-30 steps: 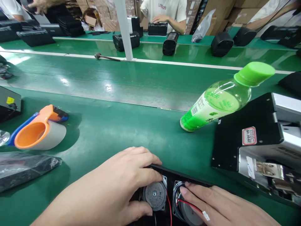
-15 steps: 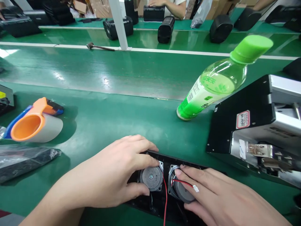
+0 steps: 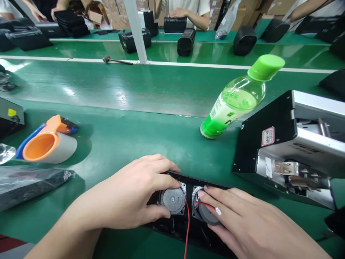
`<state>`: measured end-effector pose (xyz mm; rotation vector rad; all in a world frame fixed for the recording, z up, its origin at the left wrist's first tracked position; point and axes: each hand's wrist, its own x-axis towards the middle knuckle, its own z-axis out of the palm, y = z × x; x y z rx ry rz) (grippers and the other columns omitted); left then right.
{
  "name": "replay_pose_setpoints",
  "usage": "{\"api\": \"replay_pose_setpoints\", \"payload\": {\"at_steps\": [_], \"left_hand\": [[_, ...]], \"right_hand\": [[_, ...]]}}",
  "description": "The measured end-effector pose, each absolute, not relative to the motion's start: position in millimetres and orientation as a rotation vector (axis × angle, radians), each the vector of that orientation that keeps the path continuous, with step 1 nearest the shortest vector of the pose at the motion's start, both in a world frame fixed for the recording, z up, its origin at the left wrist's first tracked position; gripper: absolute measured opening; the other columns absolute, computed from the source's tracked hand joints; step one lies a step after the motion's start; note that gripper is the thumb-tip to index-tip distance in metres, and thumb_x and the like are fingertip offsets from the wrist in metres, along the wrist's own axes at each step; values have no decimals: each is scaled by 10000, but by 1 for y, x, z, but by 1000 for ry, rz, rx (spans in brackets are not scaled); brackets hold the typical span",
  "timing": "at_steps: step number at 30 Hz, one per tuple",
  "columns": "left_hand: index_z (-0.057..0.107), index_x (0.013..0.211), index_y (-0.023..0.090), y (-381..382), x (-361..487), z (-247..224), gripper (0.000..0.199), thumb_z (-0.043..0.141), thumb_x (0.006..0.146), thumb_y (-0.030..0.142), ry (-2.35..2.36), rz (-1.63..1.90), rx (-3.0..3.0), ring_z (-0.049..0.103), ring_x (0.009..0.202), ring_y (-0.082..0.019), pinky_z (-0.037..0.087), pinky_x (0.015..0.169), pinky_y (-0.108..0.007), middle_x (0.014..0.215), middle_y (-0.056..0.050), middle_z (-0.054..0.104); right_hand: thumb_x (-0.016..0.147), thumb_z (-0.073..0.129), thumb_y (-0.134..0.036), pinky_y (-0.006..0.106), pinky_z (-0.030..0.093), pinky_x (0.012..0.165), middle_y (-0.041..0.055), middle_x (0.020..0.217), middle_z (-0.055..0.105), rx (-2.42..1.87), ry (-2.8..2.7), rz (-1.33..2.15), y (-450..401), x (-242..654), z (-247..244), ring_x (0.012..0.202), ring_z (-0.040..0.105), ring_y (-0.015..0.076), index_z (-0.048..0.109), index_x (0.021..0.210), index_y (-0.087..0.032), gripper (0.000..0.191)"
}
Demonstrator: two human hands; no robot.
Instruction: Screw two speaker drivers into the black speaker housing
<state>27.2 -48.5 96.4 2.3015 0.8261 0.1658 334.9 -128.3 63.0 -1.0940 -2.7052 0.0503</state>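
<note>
On a glossy green workbench (image 3: 129, 144), a worker's left hand (image 3: 129, 196) curls thumb and fingers round a round grey-metal speaker driver (image 3: 172, 200) seated in a long black plastic panel (image 3: 188, 230), gripping its rim. The right hand (image 3: 242, 219) lies flat, fingers spread over the second driver (image 3: 206, 214). Both drivers appear seated; a red lead with white plug (image 3: 217, 211) hangs unconnected. A clear green-capped bottle (image 3: 237, 99) stands nearby.

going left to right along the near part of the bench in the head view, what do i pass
plastic-wrapped black item → orange tape dispenser → left hand → left speaker driver → right speaker driver → right hand → black and silver machine
</note>
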Motion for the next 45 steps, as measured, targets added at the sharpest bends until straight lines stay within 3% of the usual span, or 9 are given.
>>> {"api": "replay_pose_setpoints", "payload": {"at_steps": [5, 12, 30, 37, 45], "left_hand": [[743, 1288, 324, -50, 27, 96, 424, 896, 898, 259, 822, 176, 2313, 638, 1250, -240, 495, 1120, -391, 1440, 5, 667], [756, 1267, 308, -49, 28, 97, 472, 932, 840, 210, 834, 179, 2320, 631, 1250, -229, 494, 1113, -382, 1420, 24, 676], [760, 1252, 313, -50, 27, 99, 448, 915, 846, 204, 830, 187, 2321, 648, 1233, -252, 523, 1094, -398, 1412, 3, 683], [752, 1274, 315, -49, 28, 97, 467, 914, 850, 206, 831, 178, 2304, 630, 1240, -232, 491, 1101, -384, 1421, 21, 673], [746, 1275, 312, -50, 28, 98, 452, 923, 867, 232, 833, 162, 2305, 619, 1251, -199, 462, 1112, -347, 1422, 45, 666]], "right_hand": [[1168, 422, -297, 389, 739, 698, 51, 1239, 787, -1074, -2696, 84, -127, 338, 64, 933, 778, 228, 708, 1399, -145, 398], [1190, 415, -344, 348, 728, 788, -24, 1270, 802, -1041, -2635, 92, -123, 336, 66, 984, 787, 188, 726, 1369, -193, 389], [1170, 436, -311, 373, 748, 739, 36, 1285, 789, -1058, -2713, 108, -123, 336, 64, 961, 782, 220, 698, 1408, -149, 390], [1200, 369, -335, 353, 728, 771, -22, 1274, 799, -1080, -2638, 85, -124, 336, 66, 995, 786, 192, 721, 1376, -195, 417], [1212, 324, -363, 337, 699, 743, -19, 1242, 805, -1098, -2659, 15, -125, 335, 64, 945, 777, 164, 742, 1351, -200, 469]]}}
